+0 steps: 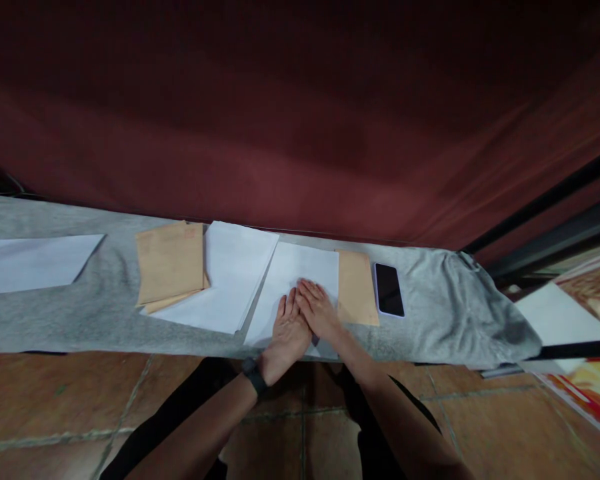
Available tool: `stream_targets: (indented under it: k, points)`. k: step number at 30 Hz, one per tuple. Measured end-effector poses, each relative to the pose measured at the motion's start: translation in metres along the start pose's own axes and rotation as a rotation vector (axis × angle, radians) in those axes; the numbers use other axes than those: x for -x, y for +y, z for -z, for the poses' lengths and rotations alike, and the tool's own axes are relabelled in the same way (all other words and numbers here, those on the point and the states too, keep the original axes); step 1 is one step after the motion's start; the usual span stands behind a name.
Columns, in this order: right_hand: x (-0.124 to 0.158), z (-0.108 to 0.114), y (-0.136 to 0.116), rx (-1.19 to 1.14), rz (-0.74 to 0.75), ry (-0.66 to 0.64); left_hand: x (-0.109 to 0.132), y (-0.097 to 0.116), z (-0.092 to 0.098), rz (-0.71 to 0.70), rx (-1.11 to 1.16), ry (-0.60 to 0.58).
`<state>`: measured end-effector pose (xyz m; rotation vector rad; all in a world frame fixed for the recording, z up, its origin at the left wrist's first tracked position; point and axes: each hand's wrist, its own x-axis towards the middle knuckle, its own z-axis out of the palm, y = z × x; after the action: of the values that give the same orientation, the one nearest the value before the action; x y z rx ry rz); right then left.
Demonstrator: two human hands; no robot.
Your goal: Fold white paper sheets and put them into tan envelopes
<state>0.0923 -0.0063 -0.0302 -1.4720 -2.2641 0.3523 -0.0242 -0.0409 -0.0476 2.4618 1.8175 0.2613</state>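
A white sheet of paper (305, 261) lies in front of me on the grey cloth. My left hand (289, 333), with a dark watch at the wrist, rests flat on this sheet, fingers stretched out. Beside it and partly over its edge lies my right hand (321, 312), also flat with its fingers extended. Neither hand grips anything. A brown envelope (357, 287) sticks out from the sheet's right side. Close by on the left is a pile of white paper (235, 280), its left edge partly under a stack of brown envelopes (170, 263).
A phone (390, 290) lies face up right of the single envelope. More white paper (40, 263) is at the far left. The narrow surface is covered by grey cloth (440, 293), with a dark red curtain (280, 147) behind. Printed material (593, 393) stands at the right.
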Motion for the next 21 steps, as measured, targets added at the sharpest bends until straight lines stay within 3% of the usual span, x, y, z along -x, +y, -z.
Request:
stream_targets:
  k: [3, 9, 21]
  points:
    - [0.002, -0.004, 0.003, 0.082, 0.022, -0.057, -0.006, -0.014, 0.004, 0.071, -0.019, 0.014]
    - [0.012, -0.004, 0.015, 0.248, -0.087, 0.003, -0.016, -0.035, 0.019, 0.256, -0.058, 0.062]
    - [0.028, 0.0, 0.018, 0.26, -0.04, -0.038, -0.017, -0.049, 0.053, 0.258, -0.153, 0.056]
